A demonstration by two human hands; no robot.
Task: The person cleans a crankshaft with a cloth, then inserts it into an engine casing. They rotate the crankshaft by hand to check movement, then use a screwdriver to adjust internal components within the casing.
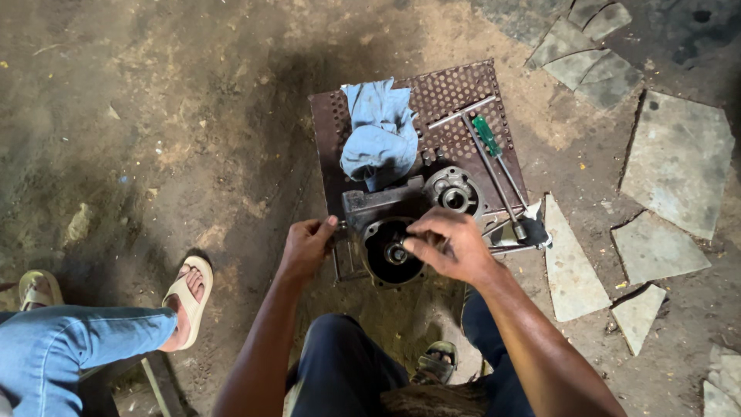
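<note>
A grey metal housing with a dark round cavity sits at the near edge of a rusty perforated metal plate. My left hand grips the housing's left side. My right hand reaches over the cavity, its fingertips pinched on a small metal part at the cavity's centre. A round bearing-like metal part lies just behind my right hand. A crumpled blue rag rests on the plate behind the housing.
A T-handle wrench and a green-handled screwdriver lie on the plate's right side. Broken stone slabs cover the dirt ground at right. Another person's jeans-clad leg and sandalled foot are at lower left.
</note>
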